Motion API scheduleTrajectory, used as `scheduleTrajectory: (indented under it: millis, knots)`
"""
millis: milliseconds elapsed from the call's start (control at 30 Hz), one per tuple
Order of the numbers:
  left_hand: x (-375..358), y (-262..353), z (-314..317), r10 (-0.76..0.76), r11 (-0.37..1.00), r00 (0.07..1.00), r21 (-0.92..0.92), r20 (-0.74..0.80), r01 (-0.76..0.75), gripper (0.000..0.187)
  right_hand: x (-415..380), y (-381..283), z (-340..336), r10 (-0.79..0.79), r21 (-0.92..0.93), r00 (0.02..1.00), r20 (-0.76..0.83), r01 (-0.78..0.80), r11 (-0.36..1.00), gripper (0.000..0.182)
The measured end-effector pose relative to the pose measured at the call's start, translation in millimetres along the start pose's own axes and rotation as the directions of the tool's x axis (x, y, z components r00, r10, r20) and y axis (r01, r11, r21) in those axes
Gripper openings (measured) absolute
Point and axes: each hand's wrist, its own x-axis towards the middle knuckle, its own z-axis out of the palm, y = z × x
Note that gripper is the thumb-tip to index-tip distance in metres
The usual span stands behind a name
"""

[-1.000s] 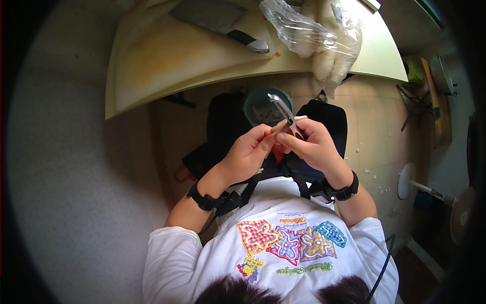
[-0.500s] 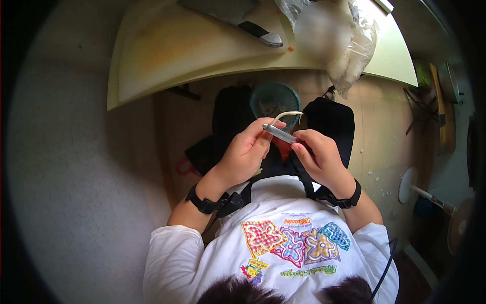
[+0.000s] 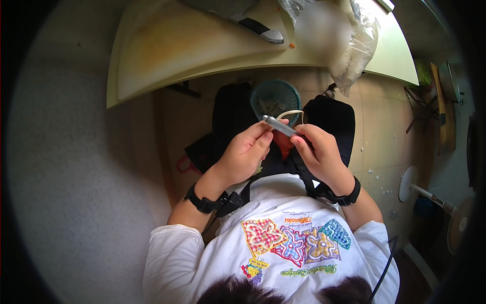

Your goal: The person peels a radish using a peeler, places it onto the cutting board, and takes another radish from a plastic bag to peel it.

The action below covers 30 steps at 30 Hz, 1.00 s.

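Note:
In front of my lap, my right hand is closed around one end of a slim silver-grey metal tool with a rounded tip. My left hand is closed at the tool's other end, its thumb bent toward the fingers. A thin, pale, curved strip arches up behind the tool beside the left fingertips, its far end drooping. What the left fingers pinch is largely hidden, and I cannot tell whether it is this strip. An orange-red thing shows between and below the hands.
Below the hands, a teal basket with scraps stands between my knees. Ahead is a table bearing a cleaver and a plastic bag with pale contents. A fan stands at right; white bits lie on the floor.
The metal tool has shifted slightly up and left at its tip, and now covers the lower end of the pale strip. Both hands have barely moved.

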Motion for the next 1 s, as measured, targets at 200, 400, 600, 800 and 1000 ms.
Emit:
scheduleTrajectory:
  millis: [200,400,600,800,1000]
  knots:
    - [-2.9,-1.6,1.8,0.003,1.0,1.0,0.012,-0.013,-0.003,0.04,2.0,-2.8,-6.3,0.152,0.112,0.988,0.034,-0.155,0.982,0.012]
    - [-3.0,-1.7,2.7,0.024,0.996,0.999,0.089,-0.048,-0.019,0.038,1.4,0.0,-10.6,0.148,0.106,0.988,0.043,-0.152,0.983,0.013]
    - [-6.5,10.7,4.5,-0.006,0.986,1.0,0.167,-0.011,0.008,0.038,1.5,5.0,-15.7,0.259,0.132,0.966,0.013,-0.258,0.957,0.014]
    - [-9.3,9.2,-1.8,0.004,0.992,1.0,0.129,-0.018,-0.001,0.037,-6.7,29.1,-26.1,0.428,0.344,0.903,-0.026,-0.394,0.852,0.02]
    - [-1.9,1.9,-3.3,0.002,0.996,1.0,0.09,-0.03,0.0,0.032,-9.7,18.5,-25.0,0.343,0.422,0.939,-0.011,-0.307,0.853,0.017]
